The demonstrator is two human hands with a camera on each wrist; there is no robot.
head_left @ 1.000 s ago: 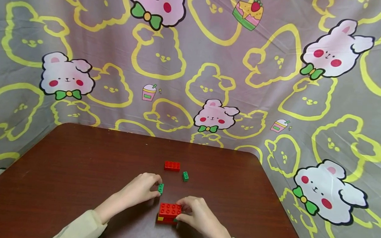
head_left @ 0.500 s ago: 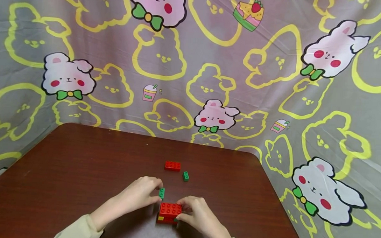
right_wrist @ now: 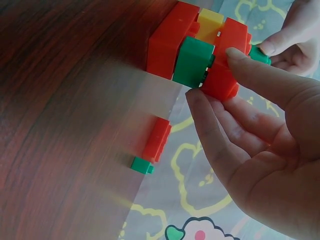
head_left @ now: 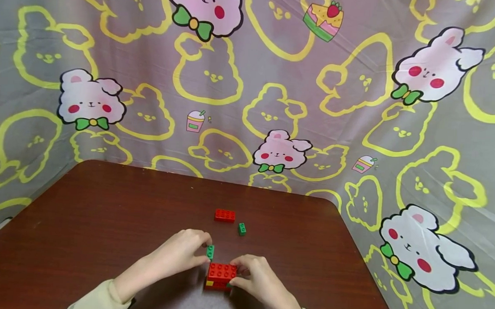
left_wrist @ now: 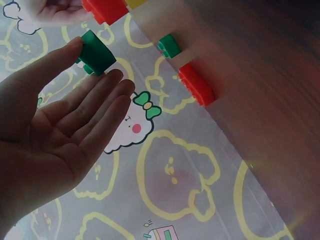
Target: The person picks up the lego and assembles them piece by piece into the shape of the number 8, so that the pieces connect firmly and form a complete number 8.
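Note:
My left hand (head_left: 178, 250) pinches a small green toy building brick (left_wrist: 97, 54) between thumb and fingertips, studs toward the thumb side in the left wrist view. That brick is just behind the left end of a brick stack. The stack has a red eight-stud brick on top (head_left: 222, 272), a yellow brick (right_wrist: 210, 26) and a green brick (right_wrist: 194, 62) in the middle layer, and a red brick (right_wrist: 170, 42) at the bottom. My right hand (head_left: 259, 280) holds the stack's right end, thumb on the near side and fingers on the far side.
Beyond the hands on the brown table (head_left: 118, 213) lie a loose red eight-stud brick (head_left: 225, 215) and a small green brick (head_left: 242, 229). A patterned curtain (head_left: 217, 80) hangs behind the table and along its sides.
My left hand has come slightly nearer and to the right with the green brick, closer to the stack, then nearly paused. The right hand keeps its hold on the stack.

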